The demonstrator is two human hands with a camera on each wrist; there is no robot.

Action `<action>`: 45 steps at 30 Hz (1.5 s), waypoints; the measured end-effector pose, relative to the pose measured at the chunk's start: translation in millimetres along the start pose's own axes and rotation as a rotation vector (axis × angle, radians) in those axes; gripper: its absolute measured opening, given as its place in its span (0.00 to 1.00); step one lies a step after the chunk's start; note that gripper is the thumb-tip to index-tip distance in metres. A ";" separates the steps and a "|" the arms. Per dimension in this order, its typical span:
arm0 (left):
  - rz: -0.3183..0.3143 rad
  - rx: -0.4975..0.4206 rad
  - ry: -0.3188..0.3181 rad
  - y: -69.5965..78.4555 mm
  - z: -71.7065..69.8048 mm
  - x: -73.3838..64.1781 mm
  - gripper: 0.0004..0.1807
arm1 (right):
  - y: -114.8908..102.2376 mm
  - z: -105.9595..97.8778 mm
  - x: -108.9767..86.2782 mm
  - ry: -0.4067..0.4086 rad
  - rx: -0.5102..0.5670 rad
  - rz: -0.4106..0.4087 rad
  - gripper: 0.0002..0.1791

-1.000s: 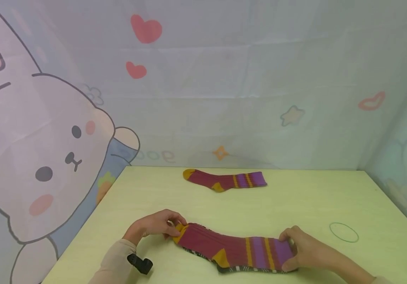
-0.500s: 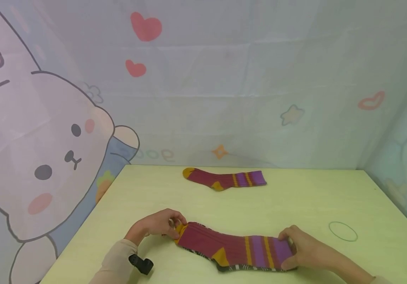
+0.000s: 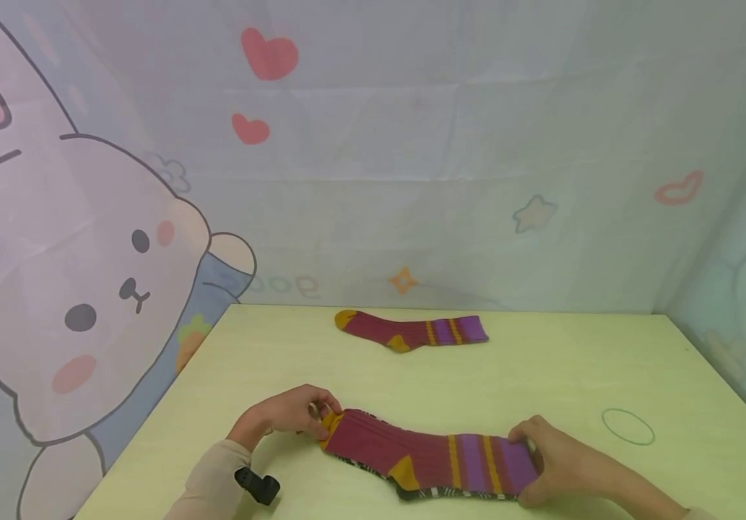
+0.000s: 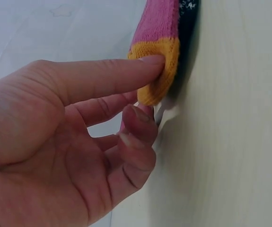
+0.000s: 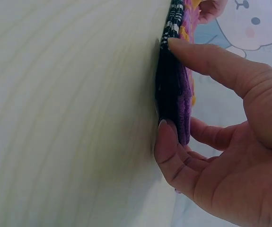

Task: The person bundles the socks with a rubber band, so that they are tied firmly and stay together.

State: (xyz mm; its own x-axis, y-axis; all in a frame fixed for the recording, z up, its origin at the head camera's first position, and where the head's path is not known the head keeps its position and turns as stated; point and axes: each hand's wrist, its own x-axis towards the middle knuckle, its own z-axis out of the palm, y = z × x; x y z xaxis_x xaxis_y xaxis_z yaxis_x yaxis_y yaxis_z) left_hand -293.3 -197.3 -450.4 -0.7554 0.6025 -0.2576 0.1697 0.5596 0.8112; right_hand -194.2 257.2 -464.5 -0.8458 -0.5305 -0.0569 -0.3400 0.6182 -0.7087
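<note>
A maroon sock [image 3: 388, 446] with mustard toe and heel and purple stripes lies on a black-and-white patterned sock [image 3: 440, 492], which peeks out along its edges. My left hand [image 3: 288, 413] pinches the mustard toe [image 4: 157, 87], thumb on top and fingers below. At the purple cuff [image 3: 519, 464], my right hand [image 3: 564, 462] holds the stacked socks by their edges, its thumb and curled fingers on opposite sides. In the right wrist view the dark sock's cuff [image 5: 168, 90] lies against the purple one. Most of the lower sock is hidden.
A matching maroon sock [image 3: 379, 328] lies flat near the back edge of the pale table [image 3: 269, 347]. A thin green ring [image 3: 628, 426] is on the table at right. Behind hangs a cloth backdrop [image 3: 373, 159] with a printed bunny and hearts.
My right hand's thumb has slid off the top of the purple cuff to its near corner, showing more of the cuff. My left hand and the socks stay nearly in place.
</note>
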 end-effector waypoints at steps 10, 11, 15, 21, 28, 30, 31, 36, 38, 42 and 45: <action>0.003 0.012 0.017 0.6 1.3 1.7 0.18 | 3.5 3.1 2.3 0.015 -0.040 -0.012 0.38; 0.002 0.007 0.019 0.8 1.4 1.6 0.18 | 3.7 3.1 2.5 0.015 -0.043 -0.015 0.38; -0.002 -0.002 0.025 0.4 1.9 2.2 0.17 | 3.2 3.4 3.0 0.021 -0.062 -0.016 0.38; 0.004 0.019 0.020 -2.8 -2.2 0.7 0.17 | 1.2 -1.7 3.7 0.019 -0.084 -0.011 0.36; 0.039 0.024 0.019 -3.9 -13.7 -3.3 0.12 | -2.3 -17.4 8.4 0.044 -0.022 0.033 0.31; 0.048 0.021 0.036 -2.4 -17.3 -3.2 0.12 | -5.1 -22.2 11.3 0.076 -0.032 0.025 0.31; 0.053 0.018 0.047 -0.9 -18.9 -2.2 0.12 | -6.1 -25.1 13.1 0.092 -0.041 0.017 0.31; 0.062 0.012 0.125 8.1 -25.8 7.2 0.15 | -14.8 -37.0 29.1 0.151 -0.067 0.001 0.29; 0.059 0.024 0.165 10.7 -28.1 12.5 0.17 | -18.6 -40.9 38.6 0.170 -0.075 0.007 0.29; 0.044 0.027 0.245 13.7 -34.2 22.8 0.19 | -24.1 -49.6 57.6 0.200 -0.086 0.008 0.30; 0.032 0.006 0.302 15.4 -39.4 30.5 0.19 | -27.2 -57.6 68.2 0.221 -0.082 0.013 0.31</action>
State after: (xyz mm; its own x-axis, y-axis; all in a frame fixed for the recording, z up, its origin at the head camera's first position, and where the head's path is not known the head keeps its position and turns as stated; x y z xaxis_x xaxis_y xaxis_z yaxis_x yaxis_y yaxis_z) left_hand -338.6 -192.7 -425.1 -0.9035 0.4239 -0.0634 0.1995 0.5467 0.8132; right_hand -266.3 237.6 -408.6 -0.9164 -0.3884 0.0961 -0.3537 0.6740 -0.6486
